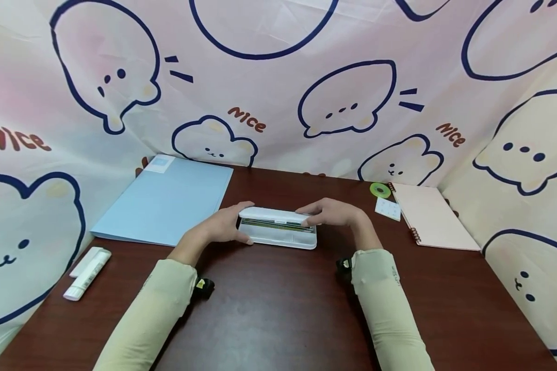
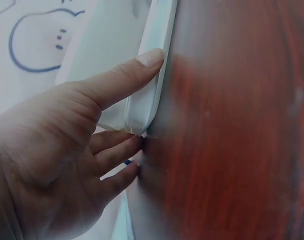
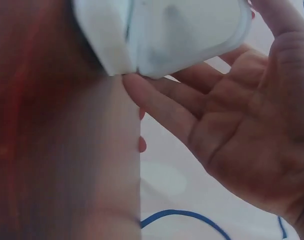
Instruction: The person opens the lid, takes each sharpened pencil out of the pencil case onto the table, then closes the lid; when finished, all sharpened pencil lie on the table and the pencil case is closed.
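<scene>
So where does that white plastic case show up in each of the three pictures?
Head: white case at table centre, between both hands.
Left wrist: its end at top centre, under the left thumb.
Right wrist: its end along the top, above the fingers.
Shared landmark: dark red table.

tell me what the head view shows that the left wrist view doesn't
Only the head view shows the right hand on the case's other end, the blue folder, the pink spiral notebook, the green tape roll and the white glue stick. Only the left wrist view shows, close up, the thumb laid along the case's edge and the fingers against its end. Both show the left hand holding the white case, its lid slightly raised, on the dark red table, with the cartoon cloth behind.
</scene>
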`<state>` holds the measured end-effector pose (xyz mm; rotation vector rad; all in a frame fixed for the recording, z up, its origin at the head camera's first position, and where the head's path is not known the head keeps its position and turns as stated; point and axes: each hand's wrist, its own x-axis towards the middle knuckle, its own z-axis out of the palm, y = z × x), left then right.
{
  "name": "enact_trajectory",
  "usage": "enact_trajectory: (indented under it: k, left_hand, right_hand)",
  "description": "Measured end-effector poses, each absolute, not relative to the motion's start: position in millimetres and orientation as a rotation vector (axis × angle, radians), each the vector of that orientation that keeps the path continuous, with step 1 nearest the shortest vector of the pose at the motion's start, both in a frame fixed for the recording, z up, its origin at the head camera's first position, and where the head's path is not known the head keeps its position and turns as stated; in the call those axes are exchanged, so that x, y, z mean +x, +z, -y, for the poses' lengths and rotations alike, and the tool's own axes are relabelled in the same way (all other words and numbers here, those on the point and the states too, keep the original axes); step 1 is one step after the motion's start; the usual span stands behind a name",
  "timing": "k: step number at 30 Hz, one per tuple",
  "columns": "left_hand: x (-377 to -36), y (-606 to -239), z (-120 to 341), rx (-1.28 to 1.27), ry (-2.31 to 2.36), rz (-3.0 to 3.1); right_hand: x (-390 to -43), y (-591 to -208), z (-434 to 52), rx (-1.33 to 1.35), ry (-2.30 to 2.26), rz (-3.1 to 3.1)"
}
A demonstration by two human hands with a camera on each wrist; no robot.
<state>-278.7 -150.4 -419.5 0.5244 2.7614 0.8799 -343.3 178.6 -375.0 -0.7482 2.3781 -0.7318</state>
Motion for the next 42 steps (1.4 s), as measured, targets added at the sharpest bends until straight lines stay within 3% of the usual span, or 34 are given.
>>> enact_trajectory:
  k: [8,17,27,42]
  left_hand:
    - [-280.4,-422.3,149.5,0.474,0.944,-2.742]
    - [-281.2,-424.9,148.2,0.437,0.921,-2.708]
    - [-281.3,-420.8,147.7,0.421,0.907,-2.698]
    - [-279.6,-418.5,146.2,0.457,0.809,-2.726]
  right_hand:
    - [-356.3,-368.2,-183.2,-0.507,-1.074,-2.231]
    - [-368.8,-407.2,-161.1,-0.271,-1.039,-2.767]
    - [-317.1,-394.2,-175.8,-0.648,-0.469,-2.967]
    - [-338.8,-398.1,-169.8,-0.512,-0.308,-2.638]
